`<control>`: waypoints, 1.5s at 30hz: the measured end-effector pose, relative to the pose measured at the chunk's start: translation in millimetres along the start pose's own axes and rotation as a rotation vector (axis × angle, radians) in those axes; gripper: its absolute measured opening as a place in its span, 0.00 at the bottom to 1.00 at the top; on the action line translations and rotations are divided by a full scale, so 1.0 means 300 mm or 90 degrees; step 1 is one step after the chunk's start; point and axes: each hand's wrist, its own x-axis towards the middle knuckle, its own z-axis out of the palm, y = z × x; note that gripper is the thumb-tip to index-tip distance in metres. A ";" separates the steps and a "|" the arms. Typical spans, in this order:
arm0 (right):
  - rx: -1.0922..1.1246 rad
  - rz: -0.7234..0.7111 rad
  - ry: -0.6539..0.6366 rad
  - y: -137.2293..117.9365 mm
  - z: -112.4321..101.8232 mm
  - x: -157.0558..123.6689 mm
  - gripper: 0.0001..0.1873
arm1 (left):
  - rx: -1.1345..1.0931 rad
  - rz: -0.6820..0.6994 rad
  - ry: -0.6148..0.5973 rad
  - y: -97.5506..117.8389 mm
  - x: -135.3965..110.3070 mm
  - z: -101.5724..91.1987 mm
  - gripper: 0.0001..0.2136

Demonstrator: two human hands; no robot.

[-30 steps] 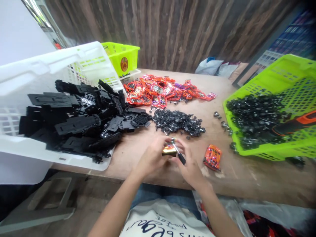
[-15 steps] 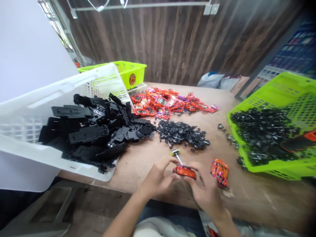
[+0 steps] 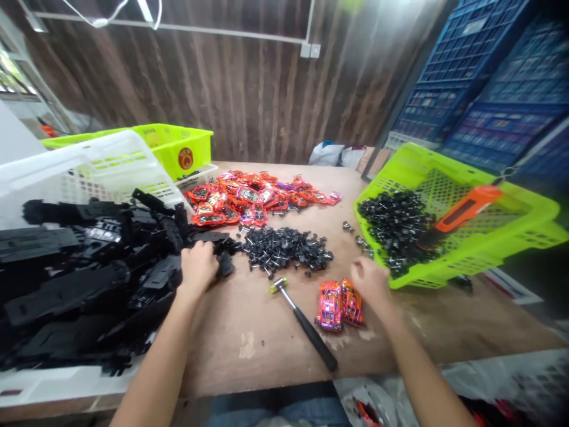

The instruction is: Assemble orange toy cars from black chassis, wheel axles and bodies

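Note:
My left hand (image 3: 198, 268) rests at the near edge of the heap of black plastic chassis parts (image 3: 102, 261), with its fingers curled round one black part (image 3: 224, 264). My right hand (image 3: 370, 281) hovers just right of two orange toy cars (image 3: 340, 303) that lie side by side on the wooden table (image 3: 249, 344). Its fingers are turned away from me and blurred. A small hammer (image 3: 303, 323) with a black handle lies on the table between my hands, touched by neither. A pile of black wheel-and-axle sets (image 3: 284, 249) lies beyond it.
The black parts spill from a tipped white crate (image 3: 102, 166) at the left. Orange car bodies (image 3: 249, 198) are heaped at the back. A green basket (image 3: 448, 261) at the right holds wheels and an orange-handled tool (image 3: 464, 210). Another green basket (image 3: 178, 148) and blue crates (image 3: 489, 107) stand behind.
The hammer and the car I held now lie on the table, the car beside the first one. My left hand went left to the black parts; my right hand moved right.

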 end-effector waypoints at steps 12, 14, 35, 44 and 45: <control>0.047 0.074 -0.033 0.089 0.029 0.254 0.13 | -1.054 -0.360 -0.184 0.151 -0.330 0.054 0.25; 0.283 0.019 -0.013 -0.036 0.019 0.143 0.19 | -1.076 -0.384 -0.232 0.203 -0.374 0.090 0.24; 0.277 -0.294 -0.039 -0.497 0.109 -0.330 0.10 | -0.749 -0.264 -0.088 0.117 -0.489 0.188 0.08; 0.421 -0.313 0.018 -0.569 0.071 -0.340 0.11 | -0.743 -0.173 -0.170 0.214 -0.531 0.137 0.05; 0.409 -0.310 0.023 -0.573 0.074 -0.347 0.11 | -0.725 -0.165 -0.162 0.225 -0.531 0.135 0.05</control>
